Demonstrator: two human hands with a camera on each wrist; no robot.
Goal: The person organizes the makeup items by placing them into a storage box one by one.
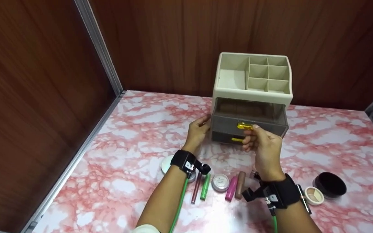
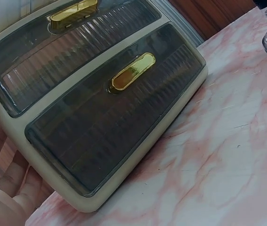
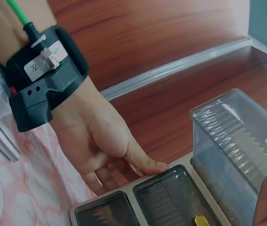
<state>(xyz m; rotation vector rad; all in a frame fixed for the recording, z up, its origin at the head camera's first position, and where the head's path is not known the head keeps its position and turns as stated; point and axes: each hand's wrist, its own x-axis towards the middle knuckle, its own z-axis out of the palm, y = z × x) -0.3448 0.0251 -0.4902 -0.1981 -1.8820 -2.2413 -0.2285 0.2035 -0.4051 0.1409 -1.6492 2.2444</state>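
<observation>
Nearest, across the lower middle of the frame, seeing a slim red tube [image 1: 196, 187], a green tube [image 1: 205, 187], a round jar [image 1: 220, 183], a pink tube [image 1: 231, 188] and a brown tube [image 1: 240, 185] lying on the desk [image 1: 134, 129]; at lower right, noting a tricolour pan [image 1: 314, 195] and a black round container [image 1: 329, 185]. Just beyond, right of centre, pinching the yellow handle [image 1: 243, 125] with the right grip [image 1: 265, 149] and holding the upper drawer [image 1: 225, 124] partway out. Near centre, resting the left grip [image 1: 197, 133] against the organizer's left side, fingers relaxed, not clenching. Probably risking a tilt or drop of the drawer by pulling too far without support underneath. Possibly risking dragging the whole organizer [image 1: 253, 94] forward, through too hard a tug against too light a brace. Perhaps also endangering the brown tube, by lowering the right wristband [image 1: 280, 192] onto it and knocking it rolling. Farthest, across the top of the frame, facing a dark wood panel [image 1: 160, 42], right behind the organizer's compartments.
</observation>
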